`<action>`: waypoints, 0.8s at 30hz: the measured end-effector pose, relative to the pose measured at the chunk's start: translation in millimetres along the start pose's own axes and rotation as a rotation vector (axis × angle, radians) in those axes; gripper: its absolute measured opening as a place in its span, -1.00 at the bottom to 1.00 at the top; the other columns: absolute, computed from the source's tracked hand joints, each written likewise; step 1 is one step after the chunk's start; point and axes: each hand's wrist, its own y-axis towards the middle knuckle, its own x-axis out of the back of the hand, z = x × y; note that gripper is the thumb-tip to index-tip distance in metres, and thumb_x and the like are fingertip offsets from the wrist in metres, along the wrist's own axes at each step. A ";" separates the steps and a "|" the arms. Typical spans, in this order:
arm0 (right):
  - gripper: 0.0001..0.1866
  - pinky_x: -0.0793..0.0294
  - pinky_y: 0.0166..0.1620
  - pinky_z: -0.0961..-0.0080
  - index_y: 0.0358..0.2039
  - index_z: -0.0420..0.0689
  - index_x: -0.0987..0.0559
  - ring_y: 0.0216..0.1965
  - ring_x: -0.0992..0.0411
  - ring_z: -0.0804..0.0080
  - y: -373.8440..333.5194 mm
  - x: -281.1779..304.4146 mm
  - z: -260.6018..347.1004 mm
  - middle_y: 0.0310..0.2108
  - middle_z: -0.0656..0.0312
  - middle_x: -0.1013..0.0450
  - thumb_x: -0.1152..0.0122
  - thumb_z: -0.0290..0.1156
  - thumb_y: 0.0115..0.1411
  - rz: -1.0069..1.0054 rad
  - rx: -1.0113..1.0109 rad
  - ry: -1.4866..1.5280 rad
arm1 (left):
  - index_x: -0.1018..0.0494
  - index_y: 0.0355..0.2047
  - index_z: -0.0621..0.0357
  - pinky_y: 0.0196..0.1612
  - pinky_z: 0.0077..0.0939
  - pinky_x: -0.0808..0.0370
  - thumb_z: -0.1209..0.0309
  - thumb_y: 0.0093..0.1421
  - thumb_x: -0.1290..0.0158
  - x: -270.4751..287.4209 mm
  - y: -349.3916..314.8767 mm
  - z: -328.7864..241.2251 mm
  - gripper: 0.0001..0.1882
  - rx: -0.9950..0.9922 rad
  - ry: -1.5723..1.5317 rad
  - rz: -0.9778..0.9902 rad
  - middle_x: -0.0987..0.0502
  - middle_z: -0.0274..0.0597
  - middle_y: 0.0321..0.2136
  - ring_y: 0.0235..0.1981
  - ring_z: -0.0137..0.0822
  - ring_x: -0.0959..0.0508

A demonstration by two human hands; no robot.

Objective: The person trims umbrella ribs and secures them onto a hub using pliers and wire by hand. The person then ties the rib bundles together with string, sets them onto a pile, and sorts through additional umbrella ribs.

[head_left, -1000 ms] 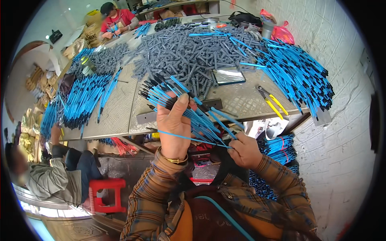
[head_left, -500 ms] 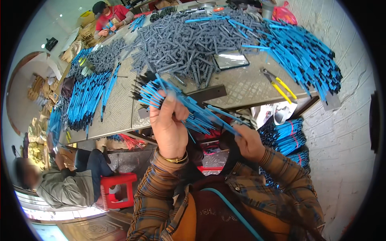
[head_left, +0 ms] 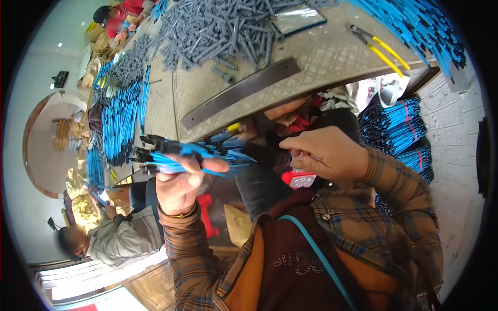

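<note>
My left hand [head_left: 181,187] is wrapped round a loose bundle of thin blue sticks with black ends [head_left: 203,150], held in front of the table's near edge. The black ends point left and the blue shafts run to the right. To the right of the bundle and apart from it, my right hand [head_left: 332,153] hangs over my lap. Its fingers are half curled, with a gap to the thumb, and no stick shows in them.
A dark flat bar [head_left: 241,93] lies on the table [head_left: 321,62] near its edge. Behind it are a heap of grey plastic pieces [head_left: 207,33], a glass-like plate [head_left: 298,20] and yellow-handled pliers [head_left: 385,60]. Tied blue bundles [head_left: 404,124] stand low at right. Two people sit at left.
The bundle and my left hand have moved down and left, and the bundle now lies flatter. My right hand no longer has a blue stick in its fingers. The whole view has shifted.
</note>
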 end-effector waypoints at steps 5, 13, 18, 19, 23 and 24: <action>-0.44 -0.33 -0.10 0.33 -0.02 -0.20 -0.33 -0.15 -0.34 0.08 34.5 -4.9 -0.5 -0.17 0.03 -0.36 -0.13 -0.11 0.05 -0.128 0.403 -0.167 | -0.33 -0.22 0.05 -0.38 -0.14 -0.28 0.14 0.13 0.07 30.7 -20.7 -8.7 -0.69 0.171 0.303 0.351 -0.29 -0.21 -0.57 -0.53 -0.21 -0.26; -0.16 -0.16 0.08 0.25 0.09 -0.27 -0.18 0.05 -0.18 0.03 72.2 -15.8 32.3 0.03 -0.07 -0.19 -0.19 0.06 -0.05 -0.104 0.645 -0.084 | -0.34 -0.21 0.10 -0.32 -0.18 -0.30 0.22 0.12 0.07 33.0 -31.0 -19.1 -0.71 0.219 0.302 0.280 -0.32 -0.17 -0.51 -0.45 -0.21 -0.29; -0.07 -0.13 0.11 0.24 0.10 -0.33 -0.12 0.08 -0.16 0.00 82.6 -35.4 36.0 0.05 -0.12 -0.16 -0.21 0.09 -0.09 -0.054 0.676 0.027 | -0.34 -0.20 0.13 -0.29 -0.21 -0.31 0.27 0.12 0.06 35.7 -34.3 -12.2 -0.72 0.235 0.266 0.254 -0.34 -0.15 -0.47 -0.41 -0.21 -0.31; -0.06 -0.13 0.12 0.24 0.10 -0.34 -0.10 0.08 -0.15 -0.01 82.8 -43.0 31.1 0.05 -0.13 -0.15 -0.22 0.08 -0.10 -0.015 0.665 0.073 | -0.35 -0.20 0.14 -0.28 -0.22 -0.31 0.28 0.12 0.06 35.6 -34.6 -11.7 -0.72 0.237 0.265 0.248 -0.35 -0.14 -0.46 -0.40 -0.21 -0.31; -0.03 -0.12 0.13 0.27 0.11 -0.35 -0.07 0.10 -0.14 -0.03 78.6 -54.2 -1.9 0.07 -0.15 -0.13 -0.26 0.05 -0.13 0.097 0.491 0.088 | -0.35 -0.19 0.17 -0.25 -0.24 -0.32 0.33 0.12 0.06 36.7 -38.2 -5.7 -0.73 0.244 0.242 0.220 -0.36 -0.12 -0.42 -0.36 -0.21 -0.33; -0.03 -0.12 0.13 0.27 0.11 -0.35 -0.07 0.10 -0.14 -0.03 74.3 -56.3 -12.4 0.07 -0.15 -0.13 -0.26 0.05 -0.13 0.101 0.487 0.087 | -0.35 -0.19 0.17 -0.24 -0.24 -0.32 0.34 0.11 0.06 37.0 -39.2 -3.2 -0.73 0.246 0.233 0.215 -0.36 -0.12 -0.42 -0.35 -0.21 -0.33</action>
